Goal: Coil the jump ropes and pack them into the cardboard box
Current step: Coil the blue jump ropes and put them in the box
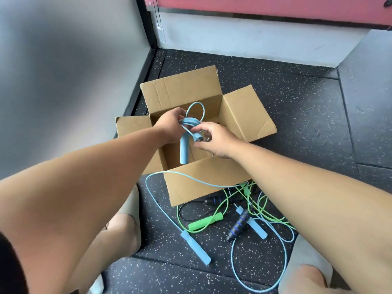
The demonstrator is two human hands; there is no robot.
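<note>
**Container.** Open brown cardboard box [244, 115], its four flaps folded outward. It stands on a black speckled rubber floor [307, 107], close to the corner of a grey wall [63, 60].

**Rope in hand.** Pale blue jump rope [191, 121], its cord gathered into a bundle with one loop standing up above it, held over the box's open mouth. Its pale blue tubular handle [184, 150] hangs down from the bundle into the box.

**Left hand** [169, 126]. Fingers curled round the bundled cord, gripping it.

**Right hand** [214, 139]. Thumb and curved fingers pinch the same rope at the capped top of the hanging handle.

**Loose ropes.** These lie on the floor in front of the box, overlapping in a tangle.
- Green jump rope, with its green handle [204, 222] on top of the cords.
- Black handle banded in blue [237, 225], with a second dark handle [214, 201] near the box's front flap.
- Long pale blue handle [195, 248] at the left edge of the tangle. Its cord runs up and across the front flap.
- Short pale blue handle [256, 227] just beside the banded black one.

I cannot tell whether the two blue floor handles share one cord.
</note>
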